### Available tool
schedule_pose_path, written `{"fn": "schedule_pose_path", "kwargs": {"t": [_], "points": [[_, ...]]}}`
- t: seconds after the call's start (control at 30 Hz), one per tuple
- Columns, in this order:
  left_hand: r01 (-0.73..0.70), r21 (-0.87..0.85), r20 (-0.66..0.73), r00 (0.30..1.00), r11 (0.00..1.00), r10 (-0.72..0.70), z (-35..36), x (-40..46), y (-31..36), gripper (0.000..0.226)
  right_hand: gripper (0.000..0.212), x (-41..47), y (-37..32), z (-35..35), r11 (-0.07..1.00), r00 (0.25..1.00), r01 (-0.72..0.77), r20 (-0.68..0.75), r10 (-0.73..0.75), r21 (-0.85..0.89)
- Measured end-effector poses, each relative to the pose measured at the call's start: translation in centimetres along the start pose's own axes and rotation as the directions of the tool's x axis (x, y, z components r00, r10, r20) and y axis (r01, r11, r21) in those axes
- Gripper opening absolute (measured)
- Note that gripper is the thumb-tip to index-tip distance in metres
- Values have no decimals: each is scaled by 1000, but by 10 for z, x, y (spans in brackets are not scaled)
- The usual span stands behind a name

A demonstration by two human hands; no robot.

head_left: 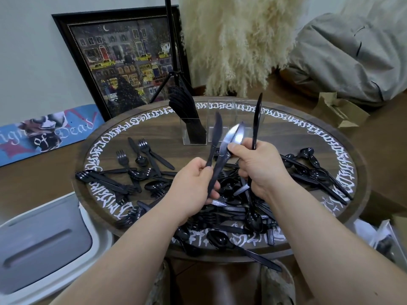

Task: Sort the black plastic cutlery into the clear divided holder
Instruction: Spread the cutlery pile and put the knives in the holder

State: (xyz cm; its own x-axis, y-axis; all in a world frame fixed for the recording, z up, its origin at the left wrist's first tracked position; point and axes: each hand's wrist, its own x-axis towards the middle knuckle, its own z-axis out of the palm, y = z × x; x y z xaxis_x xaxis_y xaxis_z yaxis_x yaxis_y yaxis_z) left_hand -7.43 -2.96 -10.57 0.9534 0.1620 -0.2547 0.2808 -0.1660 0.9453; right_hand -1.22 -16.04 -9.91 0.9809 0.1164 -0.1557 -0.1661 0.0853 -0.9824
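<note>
1. The clear divided holder (217, 126) stands upright on the far side of the round table (343, 142), beyond both hands. Its left compartment holds a bunch of black knives (184, 106), handles down and leaning to the left; the compartments to the right look transparent, and what they hold cannot be told.
2. The left hand (193, 188) grips the handles of two knives: one knife (215, 137) points up and away, and a second knife (222, 159) slants up to the right, its blade catching the light.
3. The right hand (257, 170) is curled round the handle of an upright knife (256, 122), and its thumb and forefinger pinch the blade end of the slanting second knife, so both hands touch that piece.
4. Both hands are raised above the table, just in front of the holder and near each other.
5. Loose black cutlery (222, 208) lies heaped under the hands, with forks (123, 159) spread to the left and spoons (312, 164) to the right.
6. The table is dark wood with a ring of white lettering round its rim.
7. Behind it lean a framed painting (125, 62) and a tripod (174, 69); pale pampas grass (237, 40) stands to the right.
8. A white bin lid (46, 245) sits at the lower left.
</note>
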Motion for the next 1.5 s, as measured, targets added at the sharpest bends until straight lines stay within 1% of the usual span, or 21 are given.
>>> {"fn": "schedule_pose_path", "kwargs": {"t": [0.07,0.17,0.23,0.3,0.37,0.47,0.53,0.6,0.67,0.73,0.8,0.9,0.97,1.03,1.1,1.17,1.23,1.27,1.37,1.5], "points": [[-23,53,-39,999,998,25,0,2,-1,19,25,-1,-1,1,1000,1000,-4,-7,4,14],[-66,135,-124,989,989,82,-3,5,-2,18,11,-2,-3,1,1000,1000,-10,-26,10,-5],[-107,215,-178,973,971,146,-5,7,-2,18,8,-1,-2,0,1000,1000,-10,-30,10,-5],[-124,213,-213,962,969,170,-7,8,-3,18,5,0,-3,-2,1000,999,-5,-42,5,1],[-106,159,-206,969,982,138,-9,10,-4,19,6,0,-4,-3,1000,999,-11,-53,12,27],[-34,16,-121,992,999,36,-9,10,-3,19,9,-1,-5,-3,995,1000,-23,1,23,101],[9,2,-52,999,1000,-9,-7,8,-2,19,15,-2,-6,-3,991,999,-26,49,20,131],[25,-1,-11,1000,1000,-25,-7,5,0,20,12,-2,-6,-3,990,998,-29,55,22,136],[28,-2,0,1000,1000,-28,-7,5,1,21,7,-1,-6,-3,989,998,-40,46,34,141],[9,0,9,1000,1000,-9,-9,3,2,24,14,0,-5,-5,988,998,-48,41,42,148],[-57,44,26,998,997,56,-9,2,2,28,23,1,-5,-6,989,999,-44,25,41,142],[-169,183,77,985,968,157,-10,2,-2,32,24,3,-4,-8,995,1000,-14,-16,16,95],[-200,219,105,978,955,181,-11,3,-5,30,22,3,-4,-9,999,1000,3,-31,-2,52],[-205,256,74,979,945,192,-11,4,-7,31,21,2,-5,-7,999,1000,-7,-28,8,49],[-186,289,-3,981,939,195,-10,4,-6,33,20,1,-7,-5,995,999,-36,-17,38,93],[-154,299,-88,978,942,188,-11,7,-6,35,18,0,-9,-5,995,999,-42,3,42,88],[-114,259,-134,979,959,152,-13,9,-7,35,21,-2,-8,-5,999,999,-7,35,6,42],[-97,226,-127,984,969,128,-14,10,-7,35,22,-3,-8,-4,1000,999,13,48,-14,20],[-79,111,-22,996,991,82,-9,8,-6,33,20,-7,-8,-1,998,997,55,60,-54,-25],[-93,-20,65,993,995,94,-6,2,-1,38,16,-9,-9,1,996,996,78,42,-77,-39]]}}
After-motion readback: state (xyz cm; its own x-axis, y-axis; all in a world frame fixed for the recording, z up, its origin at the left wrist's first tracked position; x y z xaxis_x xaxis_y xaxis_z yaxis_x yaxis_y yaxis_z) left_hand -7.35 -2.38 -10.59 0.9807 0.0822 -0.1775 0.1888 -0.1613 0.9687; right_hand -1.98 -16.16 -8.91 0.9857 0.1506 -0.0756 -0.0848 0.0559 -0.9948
